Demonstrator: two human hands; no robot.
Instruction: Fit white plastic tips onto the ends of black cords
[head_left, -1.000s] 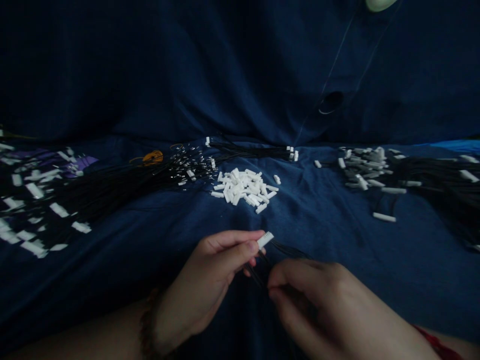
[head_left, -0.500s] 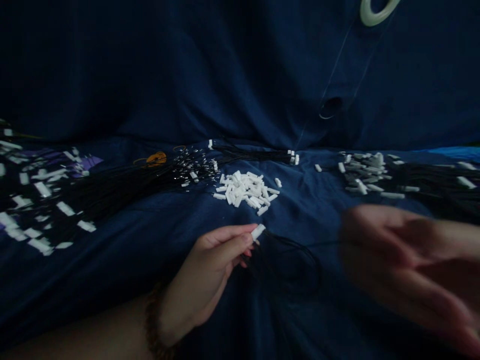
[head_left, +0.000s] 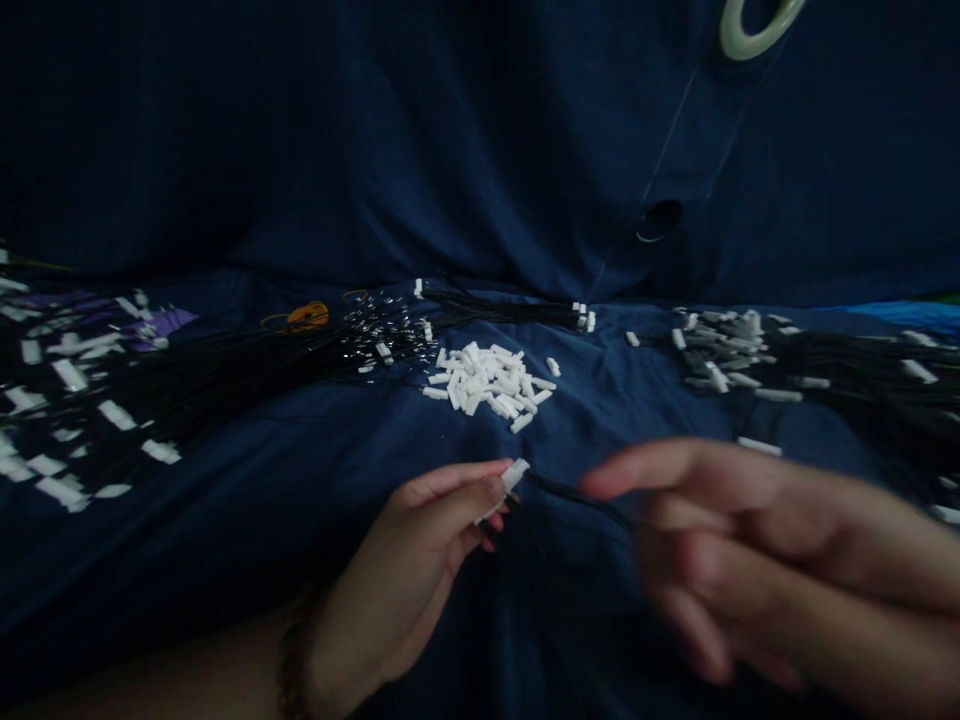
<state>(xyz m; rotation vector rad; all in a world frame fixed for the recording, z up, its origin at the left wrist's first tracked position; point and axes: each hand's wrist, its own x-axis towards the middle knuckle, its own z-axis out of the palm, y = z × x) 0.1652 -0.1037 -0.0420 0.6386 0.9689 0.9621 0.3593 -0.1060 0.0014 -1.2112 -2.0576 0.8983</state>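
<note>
- I see the left hand (head_left: 420, 545) pinching a white connector (head_left: 514, 475), just in front of the white pile (head_left: 491, 378).
- I see the right hand (head_left: 780, 570) blurred, fingers parted, right of that pile; black wires (head_left: 577, 492) run from the connector toward it.

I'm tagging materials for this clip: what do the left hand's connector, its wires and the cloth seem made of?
White connector: probably moulded plastic, fairly matt, judging by its plain white faces and ridged end. Black wires: likely plastic- or rubber-coated; thin and smoothly bending, too dim to say which. Blue cloth: fabric, perhaps synthetic, with soft folds and a faint sheen.
</note>
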